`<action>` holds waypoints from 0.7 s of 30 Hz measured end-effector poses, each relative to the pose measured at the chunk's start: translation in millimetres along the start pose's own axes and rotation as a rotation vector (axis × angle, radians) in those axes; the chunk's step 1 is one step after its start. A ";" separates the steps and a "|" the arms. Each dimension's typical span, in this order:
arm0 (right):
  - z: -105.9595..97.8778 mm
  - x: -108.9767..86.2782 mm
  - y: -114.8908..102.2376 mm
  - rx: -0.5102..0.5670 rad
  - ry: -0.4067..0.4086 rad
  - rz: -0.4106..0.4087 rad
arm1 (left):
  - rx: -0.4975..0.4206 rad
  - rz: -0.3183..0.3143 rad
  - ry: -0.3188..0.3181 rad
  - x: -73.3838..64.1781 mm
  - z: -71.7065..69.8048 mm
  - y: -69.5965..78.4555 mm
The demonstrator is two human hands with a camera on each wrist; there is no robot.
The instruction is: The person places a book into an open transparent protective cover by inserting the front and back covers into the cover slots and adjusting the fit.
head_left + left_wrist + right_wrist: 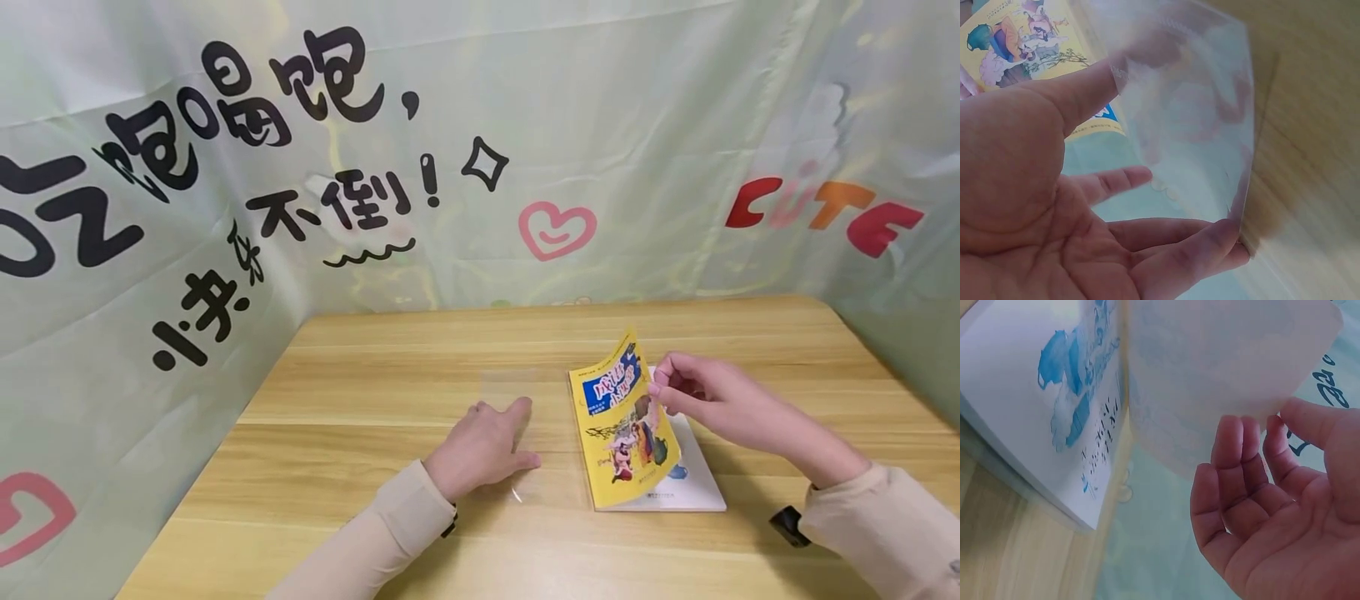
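A yellow book (pixel 622 433) with an illustrated front lies on the table, its front cover lifted on the right side. My right hand (pixel 705 396) pinches the edge of that cover between thumb and index finger. In the right wrist view the cover's pale inner side (pixel 1210 375) and a white page (pixel 1016 381) with blue print show. To the book's left spreads a clear plastic book cover (pixel 1191 119). My left hand (pixel 483 446) is at this plastic, thumb and fingers wide apart. Its thumb passes behind the film, while other fingertips touch the film's edge in the left wrist view.
The wooden table (pixel 337 392) reaches back to a printed cloth (pixel 450 275) that hangs behind and along both sides. A dark device (pixel 790 527) is at the right wrist.
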State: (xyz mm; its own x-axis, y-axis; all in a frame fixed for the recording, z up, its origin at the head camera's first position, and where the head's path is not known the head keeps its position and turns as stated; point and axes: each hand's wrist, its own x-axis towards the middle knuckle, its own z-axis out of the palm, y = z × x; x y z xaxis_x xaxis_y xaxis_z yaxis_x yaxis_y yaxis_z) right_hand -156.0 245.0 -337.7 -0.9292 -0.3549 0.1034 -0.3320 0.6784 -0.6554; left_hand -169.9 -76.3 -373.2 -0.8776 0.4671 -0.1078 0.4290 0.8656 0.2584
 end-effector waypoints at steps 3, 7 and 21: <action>3.2 3.2 -1.8 -0.007 0.009 -0.016 | 0.028 0.011 -0.006 0.0 0.3 -0.3; 7.8 7.8 -5.5 -0.004 0.017 -0.039 | 0.057 0.017 -0.018 1.1 0.9 -0.9; 23.1 15.3 -12.9 -0.005 -0.025 -0.095 | 0.035 0.007 -0.050 0.8 -1.4 -3.0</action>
State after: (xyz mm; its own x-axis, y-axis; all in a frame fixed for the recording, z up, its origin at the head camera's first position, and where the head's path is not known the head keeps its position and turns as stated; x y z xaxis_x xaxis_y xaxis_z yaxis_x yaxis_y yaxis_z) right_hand -162.2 215.9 -344.9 -0.8892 -0.4335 0.1462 -0.4192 0.6439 -0.6401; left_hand -172.2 -78.7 -372.7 -0.8630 0.4810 -0.1545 0.4432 0.8676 0.2254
